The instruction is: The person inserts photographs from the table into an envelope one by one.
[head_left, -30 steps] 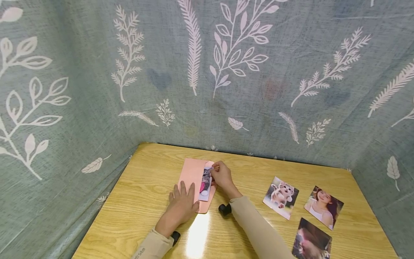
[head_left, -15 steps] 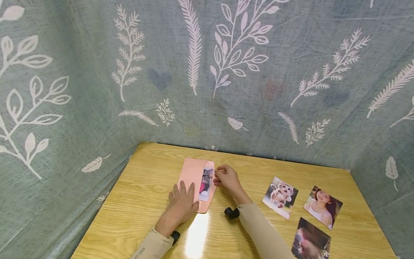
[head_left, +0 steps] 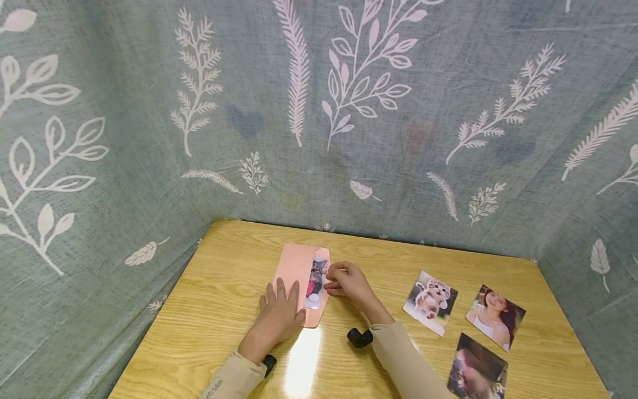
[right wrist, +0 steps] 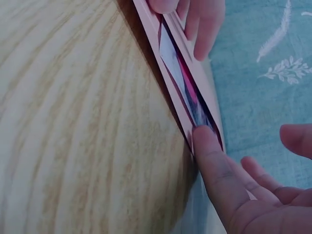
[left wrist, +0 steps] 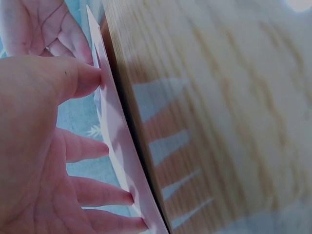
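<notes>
A pink envelope [head_left: 294, 260] lies on the table with its flap side to the right. A photo of a grey cat [head_left: 316, 282] sits partly inside its mouth, the right part showing over the flap. My left hand [head_left: 281, 313] rests on the envelope with fingers spread; in the left wrist view its fingertips [left wrist: 124, 196] press the pink paper. My right hand [head_left: 351, 282] is at the photo's right side. In the right wrist view one fingertip [right wrist: 205, 139] touches the photo's edge, while the other fingers stay apart from it.
To the right on the wooden table [head_left: 224, 266] lie a kitten photo [head_left: 430, 302], a photo of a person [head_left: 495, 317] and a dark photo [head_left: 477, 368] partly washed out by glare. A leaf-patterned curtain [head_left: 319, 183] stands behind the table.
My right hand first draws back right from the photo, then comes in again at its right edge, slightly lower. The left hand and envelope stay in place.
</notes>
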### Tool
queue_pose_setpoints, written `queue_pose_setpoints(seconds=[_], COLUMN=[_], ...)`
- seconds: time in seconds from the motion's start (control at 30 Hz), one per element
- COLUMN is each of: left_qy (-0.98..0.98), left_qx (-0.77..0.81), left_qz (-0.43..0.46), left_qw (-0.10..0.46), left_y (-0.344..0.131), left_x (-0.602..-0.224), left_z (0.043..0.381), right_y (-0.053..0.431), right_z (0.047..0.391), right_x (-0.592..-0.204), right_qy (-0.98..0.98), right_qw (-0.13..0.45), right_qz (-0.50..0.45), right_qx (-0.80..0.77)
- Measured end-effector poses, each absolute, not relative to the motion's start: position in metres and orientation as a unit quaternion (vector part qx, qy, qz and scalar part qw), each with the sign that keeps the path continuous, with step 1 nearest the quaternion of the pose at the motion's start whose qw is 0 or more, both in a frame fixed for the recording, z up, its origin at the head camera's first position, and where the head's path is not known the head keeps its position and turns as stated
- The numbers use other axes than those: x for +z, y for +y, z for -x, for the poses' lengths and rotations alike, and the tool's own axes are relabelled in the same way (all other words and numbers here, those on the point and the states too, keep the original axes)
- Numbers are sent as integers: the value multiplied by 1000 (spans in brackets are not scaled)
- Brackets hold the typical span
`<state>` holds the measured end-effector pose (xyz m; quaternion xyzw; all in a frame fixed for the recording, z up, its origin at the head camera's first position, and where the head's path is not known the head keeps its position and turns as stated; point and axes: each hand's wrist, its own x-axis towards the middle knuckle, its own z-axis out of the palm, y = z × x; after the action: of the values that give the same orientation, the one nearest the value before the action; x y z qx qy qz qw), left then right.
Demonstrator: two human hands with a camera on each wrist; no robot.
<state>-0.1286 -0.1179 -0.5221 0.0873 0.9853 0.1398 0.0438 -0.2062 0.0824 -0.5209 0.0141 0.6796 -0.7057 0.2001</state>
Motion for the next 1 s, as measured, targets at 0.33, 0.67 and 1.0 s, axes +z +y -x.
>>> queue_pose_setpoints(seconds=[0.33,0.67,1.0], left_qy=[985,986,986], left_qx=[139,132,131], left_qz=[-84,-89,-85], left_qw=[56,50,60], left_y=[-120,-119,-118], left_x=[-527,-528,-525], left_z=[127,128,129], right_y=[78,73,66], right_z=[206,209,213], right_x=[-524,-526,-529], right_qy=[677,675,677], right_qw=[204,197,185], right_qz=[-10,-3,-11], right_qx=[-707,-711,-712])
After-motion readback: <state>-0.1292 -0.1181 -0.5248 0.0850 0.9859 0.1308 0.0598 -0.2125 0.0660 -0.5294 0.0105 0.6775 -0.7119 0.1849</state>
